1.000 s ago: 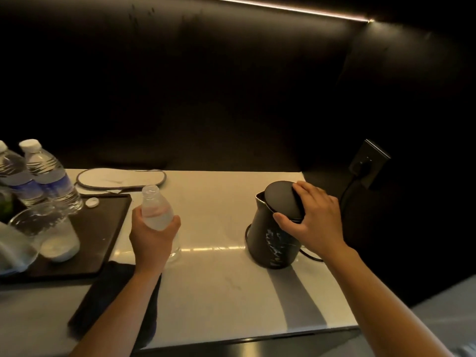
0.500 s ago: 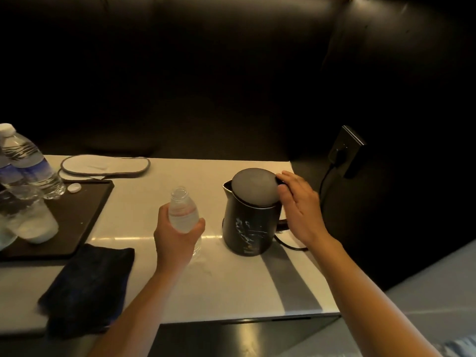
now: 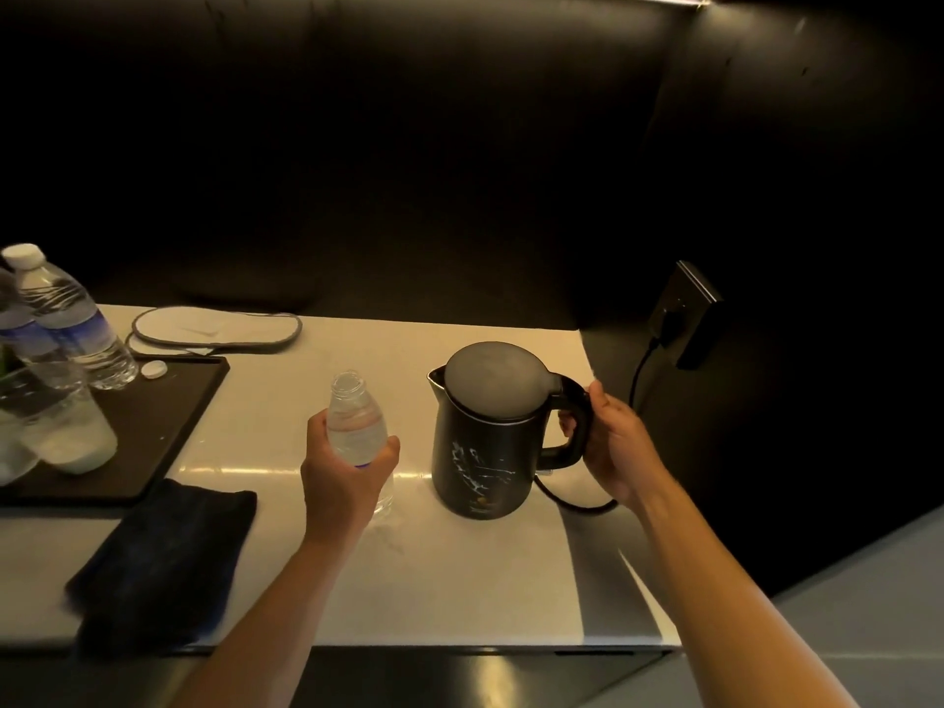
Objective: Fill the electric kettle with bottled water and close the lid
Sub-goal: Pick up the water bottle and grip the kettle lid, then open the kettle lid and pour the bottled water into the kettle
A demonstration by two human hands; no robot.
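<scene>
A black electric kettle [image 3: 482,452] stands on the white counter [image 3: 459,569], its round lid [image 3: 494,378] down. My right hand [image 3: 615,442] is wrapped around the kettle's handle [image 3: 572,426] on its right side. My left hand [image 3: 345,475] holds an uncapped clear water bottle [image 3: 355,426] upright just left of the kettle, its base on the counter. The bottle's white cap [image 3: 154,369] lies on the dark tray [image 3: 168,426].
On the tray at the left stand two capped water bottles [image 3: 71,324] and glasses [image 3: 66,431]. A dark folded cloth [image 3: 158,564] lies at the counter's front left. An eye mask [image 3: 214,327] sits at the back. The kettle's cord [image 3: 638,380] runs to a wall socket [image 3: 682,309].
My right hand has left the lid and moved to the handle on the kettle's right. The left hand still holds the bottle beside the kettle.
</scene>
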